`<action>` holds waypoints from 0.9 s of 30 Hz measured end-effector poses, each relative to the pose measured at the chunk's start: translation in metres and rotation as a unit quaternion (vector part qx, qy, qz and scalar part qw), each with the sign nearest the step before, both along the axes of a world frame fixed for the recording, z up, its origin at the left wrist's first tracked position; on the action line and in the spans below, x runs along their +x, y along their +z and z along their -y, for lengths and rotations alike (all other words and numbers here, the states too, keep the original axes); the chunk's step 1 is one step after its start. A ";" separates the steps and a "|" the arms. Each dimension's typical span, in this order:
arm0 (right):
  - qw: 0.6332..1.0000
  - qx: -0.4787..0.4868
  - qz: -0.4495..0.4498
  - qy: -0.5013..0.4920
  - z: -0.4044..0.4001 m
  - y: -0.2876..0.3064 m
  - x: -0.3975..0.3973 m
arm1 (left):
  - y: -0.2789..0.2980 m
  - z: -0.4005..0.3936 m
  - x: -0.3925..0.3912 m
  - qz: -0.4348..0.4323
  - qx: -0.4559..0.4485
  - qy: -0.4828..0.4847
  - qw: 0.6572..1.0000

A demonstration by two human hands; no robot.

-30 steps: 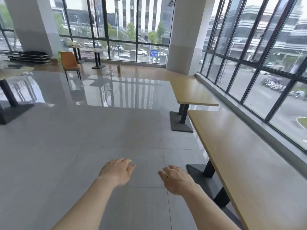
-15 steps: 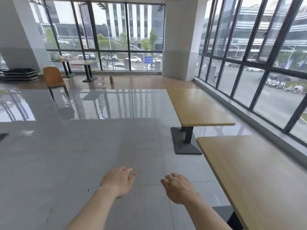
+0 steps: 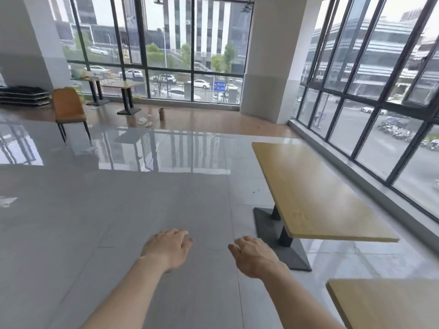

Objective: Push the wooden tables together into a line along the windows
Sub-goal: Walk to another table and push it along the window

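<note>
A long wooden table [image 3: 316, 193] on a black pedestal base [image 3: 282, 248] stands by the right-hand windows [image 3: 370, 115]. The corner of a second wooden table [image 3: 384, 305] shows at the bottom right, with a gap of floor between the two. My left hand [image 3: 167, 249] and my right hand [image 3: 255, 256] hang palm down over the grey floor, left of both tables. Both hands hold nothing, fingers loosely apart, and touch neither table.
An orange chair [image 3: 69, 110] stands at the far left. Two small tables [image 3: 123, 91] sit by the back windows, with a cup [image 3: 161, 113] and litter on the floor nearby. A white pillar [image 3: 268, 60] fills the corner. Dark stacked boards [image 3: 23, 95] lie at far left.
The view has advanced along the windows and tilted up. The near table has slid to the bottom right corner, and the farther table now looms larger. My hands kept their pose.
</note>
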State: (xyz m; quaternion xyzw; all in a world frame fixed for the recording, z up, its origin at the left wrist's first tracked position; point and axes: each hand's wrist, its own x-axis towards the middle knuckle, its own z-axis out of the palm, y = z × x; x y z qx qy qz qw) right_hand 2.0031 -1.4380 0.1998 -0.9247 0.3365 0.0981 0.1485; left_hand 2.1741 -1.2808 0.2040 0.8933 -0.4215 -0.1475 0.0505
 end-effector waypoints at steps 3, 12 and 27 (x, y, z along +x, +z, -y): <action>1.000 -0.006 -0.001 0.000 0.068 0.013 0.080 | 0.008 0.071 0.081 0.002 -0.004 -0.001 1.000; 1.000 0.005 0.016 -0.026 0.279 0.020 0.275 | 0.021 0.294 0.279 0.003 -0.007 -0.028 1.000; 0.999 -0.007 0.048 -0.021 0.663 0.041 0.566 | 0.038 0.669 0.572 0.015 0.003 -0.021 1.000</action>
